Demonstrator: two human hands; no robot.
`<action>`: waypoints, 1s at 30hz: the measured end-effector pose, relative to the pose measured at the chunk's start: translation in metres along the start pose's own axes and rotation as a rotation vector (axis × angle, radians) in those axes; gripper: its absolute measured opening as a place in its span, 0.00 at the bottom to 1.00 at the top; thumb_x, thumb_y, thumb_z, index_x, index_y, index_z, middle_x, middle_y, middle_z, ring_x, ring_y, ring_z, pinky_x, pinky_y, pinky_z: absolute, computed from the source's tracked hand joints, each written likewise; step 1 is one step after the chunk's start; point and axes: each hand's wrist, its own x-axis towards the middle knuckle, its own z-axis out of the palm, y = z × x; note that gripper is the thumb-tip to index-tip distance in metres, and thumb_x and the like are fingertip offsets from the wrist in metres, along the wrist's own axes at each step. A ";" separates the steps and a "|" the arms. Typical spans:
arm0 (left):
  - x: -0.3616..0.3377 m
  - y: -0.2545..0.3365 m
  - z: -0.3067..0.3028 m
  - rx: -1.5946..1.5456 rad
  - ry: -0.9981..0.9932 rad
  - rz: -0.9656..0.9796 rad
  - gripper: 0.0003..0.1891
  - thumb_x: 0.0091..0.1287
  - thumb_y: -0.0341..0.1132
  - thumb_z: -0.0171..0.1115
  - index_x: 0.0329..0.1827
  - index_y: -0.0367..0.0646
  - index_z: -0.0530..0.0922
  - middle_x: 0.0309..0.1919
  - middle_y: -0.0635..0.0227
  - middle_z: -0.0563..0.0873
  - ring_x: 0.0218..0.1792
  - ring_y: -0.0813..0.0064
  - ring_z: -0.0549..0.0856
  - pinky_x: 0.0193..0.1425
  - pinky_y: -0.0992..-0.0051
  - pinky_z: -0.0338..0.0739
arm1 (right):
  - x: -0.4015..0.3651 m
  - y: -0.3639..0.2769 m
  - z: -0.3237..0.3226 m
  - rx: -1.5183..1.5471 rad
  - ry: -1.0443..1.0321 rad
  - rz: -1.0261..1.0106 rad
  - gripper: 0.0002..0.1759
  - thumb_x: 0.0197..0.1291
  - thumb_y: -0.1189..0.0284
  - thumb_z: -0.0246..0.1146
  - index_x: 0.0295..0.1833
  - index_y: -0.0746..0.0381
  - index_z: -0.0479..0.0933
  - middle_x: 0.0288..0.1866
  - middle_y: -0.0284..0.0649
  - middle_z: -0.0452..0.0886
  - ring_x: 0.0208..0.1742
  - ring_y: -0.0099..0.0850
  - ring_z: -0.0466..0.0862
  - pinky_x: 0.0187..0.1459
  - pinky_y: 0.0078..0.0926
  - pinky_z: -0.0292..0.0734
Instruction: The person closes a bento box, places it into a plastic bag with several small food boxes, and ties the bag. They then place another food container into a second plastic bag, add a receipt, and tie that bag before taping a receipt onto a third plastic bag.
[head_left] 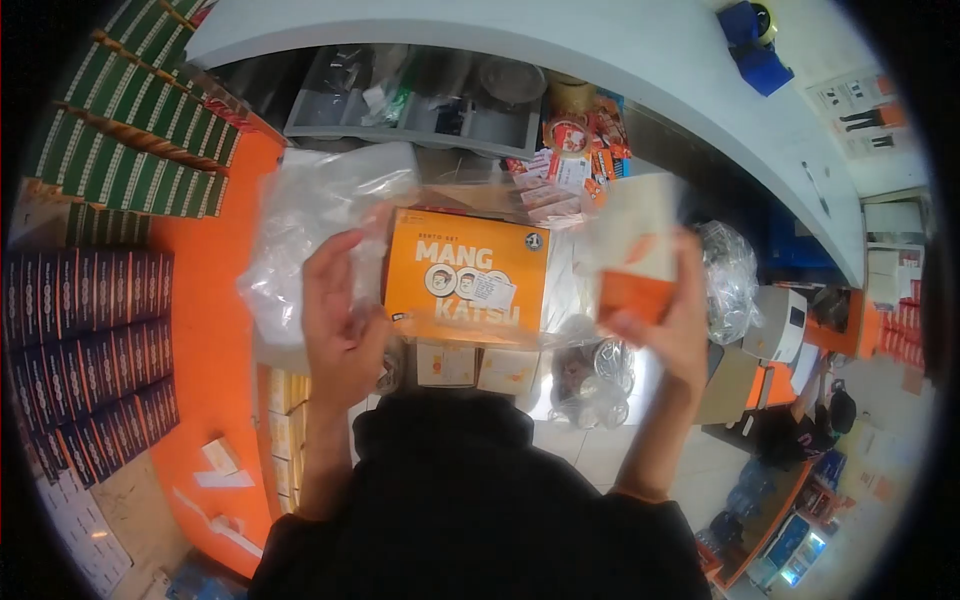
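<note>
An orange box printed "MANG KATSU" (410,270) lies in front of me, with a small white label stuck on it and clear plastic around its edges. My left hand (345,310) is just left of this box, fingers curved and apart, with no object visible in it. To the right of the box, my right hand (665,310) grips a small white-and-orange carton (640,235), smeared by motion and held upright. White plastic bags (335,190) lie beyond my left hand. Clear plastic lids (600,395) are stacked below the carton.
A grey divided tray (415,138) sits under the white overhanging shelf (600,65). Stacks of green boxes (140,130) and dark boxes (95,350) line the left side. Bagged clear plastic items (728,270) stand at right. Another person (820,420) is far right.
</note>
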 end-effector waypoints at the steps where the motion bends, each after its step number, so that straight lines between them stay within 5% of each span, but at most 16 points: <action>1: 0.000 0.002 0.001 -0.045 -0.040 0.002 0.35 0.53 0.11 0.44 0.68 0.39 0.58 0.69 0.54 0.65 0.63 0.76 0.69 0.43 0.90 0.67 | 0.002 0.000 0.020 0.060 -0.113 0.175 0.33 0.37 0.60 0.79 0.45 0.58 0.67 0.55 0.42 0.69 0.59 0.37 0.74 0.52 0.46 0.77; 2: 0.000 0.005 0.001 -0.091 -0.081 0.004 0.35 0.52 0.11 0.44 0.68 0.36 0.58 0.67 0.60 0.65 0.72 0.71 0.62 0.45 0.90 0.67 | 0.008 0.011 0.041 -0.148 -0.113 0.204 0.34 0.38 0.56 0.78 0.45 0.59 0.69 0.53 0.45 0.70 0.57 0.40 0.74 0.51 0.49 0.76; 5: -0.005 0.003 -0.009 -0.154 -0.089 0.036 0.35 0.52 0.11 0.44 0.69 0.35 0.58 0.68 0.59 0.65 0.70 0.73 0.63 0.42 0.92 0.66 | 0.016 0.041 0.106 -0.881 0.151 0.335 0.34 0.45 0.45 0.72 0.45 0.62 0.72 0.48 0.55 0.73 0.52 0.52 0.74 0.48 0.55 0.73; 8: -0.011 0.005 -0.023 -0.202 -0.112 0.026 0.36 0.51 0.11 0.44 0.69 0.36 0.58 0.68 0.58 0.65 0.71 0.72 0.62 0.48 0.89 0.69 | 0.015 0.086 0.121 -0.929 0.322 0.414 0.35 0.49 0.43 0.69 0.48 0.63 0.73 0.49 0.60 0.72 0.53 0.57 0.72 0.47 0.57 0.73; 10: -0.012 0.004 -0.029 -0.212 -0.147 0.018 0.37 0.50 0.11 0.44 0.69 0.36 0.58 0.68 0.57 0.65 0.72 0.71 0.62 0.52 0.87 0.70 | 0.007 0.064 0.113 -0.933 0.258 0.484 0.31 0.54 0.47 0.67 0.51 0.63 0.74 0.50 0.62 0.71 0.56 0.55 0.71 0.47 0.53 0.73; 12: -0.011 -0.002 -0.032 -0.152 -0.165 0.115 0.37 0.49 0.11 0.43 0.69 0.36 0.58 0.68 0.57 0.65 0.74 0.68 0.60 0.64 0.81 0.65 | -0.013 0.059 0.104 -1.086 0.345 -0.073 0.26 0.55 0.52 0.68 0.48 0.62 0.75 0.47 0.59 0.74 0.53 0.54 0.73 0.45 0.48 0.75; 14: -0.008 0.001 -0.035 -0.176 -0.174 0.086 0.37 0.49 0.11 0.43 0.69 0.36 0.58 0.68 0.57 0.66 0.74 0.66 0.59 0.68 0.78 0.61 | -0.054 0.015 0.110 -0.830 0.381 -0.126 0.20 0.54 0.58 0.69 0.42 0.61 0.76 0.46 0.55 0.75 0.52 0.51 0.75 0.45 0.46 0.76; 16: -0.004 -0.001 -0.037 -0.203 -0.177 0.060 0.37 0.49 0.11 0.42 0.68 0.36 0.58 0.68 0.57 0.66 0.75 0.64 0.58 0.73 0.75 0.56 | -0.103 0.001 0.110 -0.259 -0.295 0.446 0.21 0.49 0.59 0.73 0.40 0.61 0.75 0.51 0.53 0.74 0.54 0.49 0.76 0.46 0.45 0.76; 18: -0.001 -0.004 -0.039 -0.145 -0.231 0.181 0.36 0.49 0.12 0.43 0.67 0.36 0.60 0.68 0.57 0.66 0.75 0.64 0.58 0.77 0.70 0.48 | -0.135 0.067 0.121 -0.640 -0.598 0.477 0.24 0.45 0.58 0.75 0.44 0.58 0.75 0.56 0.51 0.72 0.57 0.44 0.76 0.48 0.41 0.77; 19: -0.001 -0.004 -0.040 -0.145 -0.238 0.176 0.36 0.49 0.12 0.43 0.67 0.36 0.60 0.68 0.57 0.66 0.75 0.64 0.58 0.77 0.70 0.48 | -0.153 0.113 0.129 -0.998 -0.574 0.330 0.29 0.42 0.58 0.76 0.49 0.55 0.74 0.60 0.50 0.71 0.63 0.46 0.73 0.56 0.42 0.75; 20: 0.001 -0.004 -0.039 -0.115 -0.269 0.213 0.36 0.48 0.12 0.43 0.67 0.36 0.60 0.67 0.57 0.66 0.75 0.63 0.59 0.78 0.68 0.46 | -0.164 0.151 0.136 -1.223 -0.433 0.184 0.35 0.39 0.59 0.76 0.56 0.52 0.70 0.65 0.52 0.65 0.71 0.49 0.63 0.64 0.55 0.65; 22: -0.002 -0.004 -0.044 -0.079 -0.286 0.250 0.36 0.48 0.12 0.43 0.67 0.37 0.60 0.67 0.57 0.67 0.75 0.63 0.59 0.79 0.67 0.45 | -0.168 0.201 0.138 -1.234 -0.418 0.175 0.41 0.37 0.60 0.76 0.59 0.51 0.67 0.68 0.53 0.59 0.76 0.51 0.53 0.67 0.64 0.53; 26: -0.001 -0.006 -0.051 -0.127 -0.301 0.230 0.37 0.48 0.12 0.44 0.67 0.37 0.60 0.66 0.57 0.67 0.74 0.64 0.59 0.79 0.67 0.44 | -0.169 0.230 0.138 -1.263 -0.318 0.172 0.42 0.34 0.60 0.75 0.59 0.51 0.65 0.68 0.52 0.59 0.75 0.51 0.53 0.65 0.65 0.53; 30: 0.000 -0.010 -0.054 -0.123 -0.341 0.251 0.40 0.45 0.12 0.42 0.69 0.38 0.57 0.70 0.54 0.63 0.77 0.64 0.55 0.76 0.73 0.51 | -0.157 0.182 0.120 -1.173 -0.320 0.225 0.41 0.29 0.62 0.77 0.54 0.51 0.66 0.63 0.49 0.64 0.67 0.50 0.63 0.59 0.59 0.60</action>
